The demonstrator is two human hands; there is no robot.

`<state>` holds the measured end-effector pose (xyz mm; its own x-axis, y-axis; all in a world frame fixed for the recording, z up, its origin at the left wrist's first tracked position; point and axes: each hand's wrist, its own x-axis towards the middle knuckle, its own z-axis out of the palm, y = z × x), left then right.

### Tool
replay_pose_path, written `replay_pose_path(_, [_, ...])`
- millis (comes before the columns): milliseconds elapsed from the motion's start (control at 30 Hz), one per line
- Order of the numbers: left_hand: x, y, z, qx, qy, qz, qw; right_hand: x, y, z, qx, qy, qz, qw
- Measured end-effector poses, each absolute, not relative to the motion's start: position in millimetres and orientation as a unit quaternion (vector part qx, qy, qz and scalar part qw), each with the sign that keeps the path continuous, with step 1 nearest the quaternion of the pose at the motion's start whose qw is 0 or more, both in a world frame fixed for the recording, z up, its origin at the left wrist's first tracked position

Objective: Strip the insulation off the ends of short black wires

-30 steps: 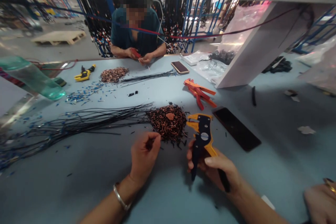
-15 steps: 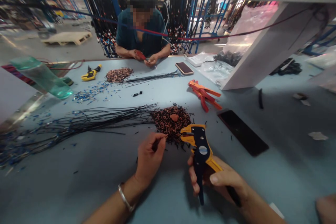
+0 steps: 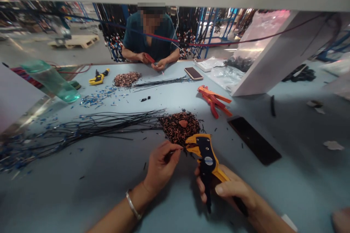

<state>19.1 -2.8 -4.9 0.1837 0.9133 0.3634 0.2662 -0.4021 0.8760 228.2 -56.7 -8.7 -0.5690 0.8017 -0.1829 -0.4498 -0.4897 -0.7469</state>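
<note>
My right hand (image 3: 235, 187) is wrapped around the handles of a yellow and dark blue wire stripper (image 3: 208, 161), its jaws pointing left. At those jaws, my left hand (image 3: 162, 164) pinches a thin wire (image 3: 182, 148) between thumb and forefinger; most of it is hidden by the fingers. Whether the jaws grip its tip, I cannot tell. Just beyond both hands lies a pile of short black wire pieces with copper-coloured ends (image 3: 175, 127), with a reddish lump (image 3: 183, 123) on top. Long black wires (image 3: 109, 127) with blue ends stretch left from the pile.
Red-orange pliers (image 3: 213, 100) and a dark phone (image 3: 254, 140) lie to the right. A green bottle (image 3: 54, 83) leans at the left, near a yellow stripper (image 3: 97, 78). Across the table a person (image 3: 150, 40) holds a red tool. A slanted white post (image 3: 270, 54) stands at right.
My left hand has moved right, bringing the wire up to the stripper's jaws. The stripper has shifted slightly left. The whole view has tilted a little upward.
</note>
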Motion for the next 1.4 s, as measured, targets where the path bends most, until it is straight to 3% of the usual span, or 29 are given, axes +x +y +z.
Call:
replay_pose_path(767, [18.2, -2.8, -3.7, 0.679, 0.392, 0.496, 0.373, 234.7, -57.2, -10.8, -0.268, -0.377, 0.818, 0.343])
replay_pose_path(1400, [17.9, -1.5, -8.8, 0.687, 0.419, 0.479, 0.35, 218.5, -67.6, -12.3, -0.379, -0.336, 0.766, 0.395])
